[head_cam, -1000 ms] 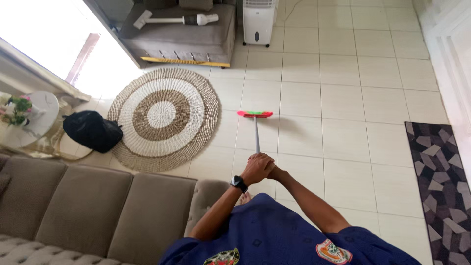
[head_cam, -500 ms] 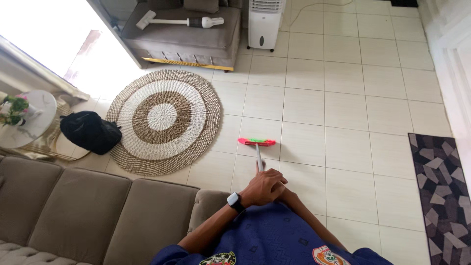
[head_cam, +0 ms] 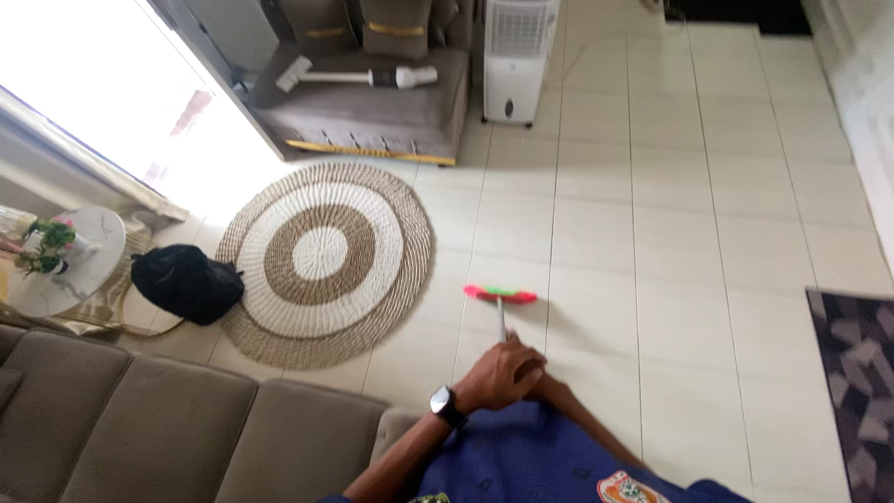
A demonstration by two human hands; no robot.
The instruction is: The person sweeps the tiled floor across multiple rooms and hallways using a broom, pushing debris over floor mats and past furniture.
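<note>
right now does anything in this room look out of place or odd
A white stick vacuum lies flat across the grey sofa seat instead of standing on the floor, and a black bag sits slumped on the tiles beside the round woven rug. Nothing looks spilled or broken.

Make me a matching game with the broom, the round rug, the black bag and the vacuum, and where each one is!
Things:
1. broom
2. round rug
3. black bag
4. vacuum

Places:
A. lying on the grey sofa
B. on the floor left of the rug
C. gripped by both hands, head on the tiles
D. flat on the tiles near the window

Pairs: 1-C, 2-D, 3-B, 4-A
</note>
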